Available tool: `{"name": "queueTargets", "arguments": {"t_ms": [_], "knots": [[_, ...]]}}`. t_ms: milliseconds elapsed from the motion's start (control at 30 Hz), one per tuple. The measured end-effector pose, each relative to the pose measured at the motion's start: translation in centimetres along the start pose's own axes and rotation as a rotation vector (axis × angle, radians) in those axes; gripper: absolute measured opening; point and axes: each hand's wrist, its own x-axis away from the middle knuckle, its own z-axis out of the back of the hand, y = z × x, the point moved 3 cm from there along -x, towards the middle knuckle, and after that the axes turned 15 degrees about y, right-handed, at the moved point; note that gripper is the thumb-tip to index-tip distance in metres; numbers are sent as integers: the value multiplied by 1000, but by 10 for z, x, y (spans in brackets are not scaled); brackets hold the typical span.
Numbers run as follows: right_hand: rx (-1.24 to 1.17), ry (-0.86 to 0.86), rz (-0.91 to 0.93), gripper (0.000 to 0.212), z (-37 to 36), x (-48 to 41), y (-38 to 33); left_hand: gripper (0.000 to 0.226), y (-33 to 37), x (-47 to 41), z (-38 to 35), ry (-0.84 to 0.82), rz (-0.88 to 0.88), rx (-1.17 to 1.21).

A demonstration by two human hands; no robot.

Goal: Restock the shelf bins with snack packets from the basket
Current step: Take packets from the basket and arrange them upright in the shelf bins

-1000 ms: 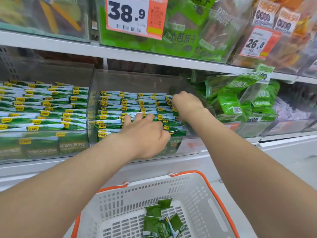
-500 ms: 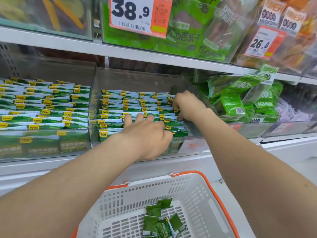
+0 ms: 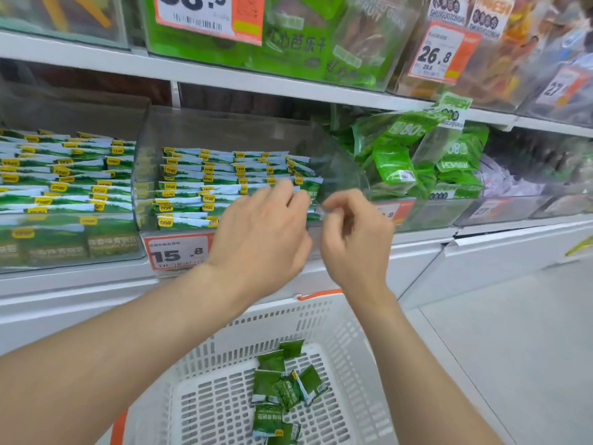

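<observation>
Both hands are up at the middle clear bin [image 3: 224, 130] on the lower shelf. The left hand [image 3: 260, 232] has its back to the camera, fingers stretched out mostly straight, and the tips sit against the green snack packets [image 3: 208, 181] at the front right of that bin. It doesn't look wrapped around anything, just touching the stack.

The right hand [image 3: 356, 239] is just beside it, at the bin's front right corner. Its fingers are curled in, with thumb and forefinger close together right by the edge of the clear side wall. Honestly can't tell if it's pinching something or holding nothing, too blurry there.

The packets in the bin lie in neat flat rows, yellow labels facing out. The bin to the left [image 3: 64, 175] has the same kind, also in rows. There's a red and white price tag [image 3: 178, 252] reading 15.8 on the front of the middle bin, partly behind the left wrist.

Down below, the white basket [image 3: 321, 319] with the orange rim sits under both forearms. A small loose pile of green packets [image 3: 282, 387] lies on its floor, toward the middle.

To the right, another bin holds bigger bright green bags [image 3: 401, 155] jumbled together, and the shelf above carries a 26.8 tag [image 3: 439, 53]
</observation>
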Motion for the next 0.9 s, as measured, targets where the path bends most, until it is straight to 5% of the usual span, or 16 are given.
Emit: {"name": "queueTargets", "arguments": {"t_ms": [133,400,567,767,900], "knots": [[6,-184,-179,22,19,66,38,14,31,33,-14,-351,-145,-1],[474,-1140,-339,24,14,210,153,17,48,121,-63,-1178,-472,-34],[588,-1430,-386,26,14,283,194,14,46,134,-78,-1278,-464,-34],[659,-1537,-455,88,10,327,215,14,43,135,-95,-1329,-433,-42],[822,-1456,-391,67,14,340,210,11,44,133,-102,-1329,-408,-30]]}}
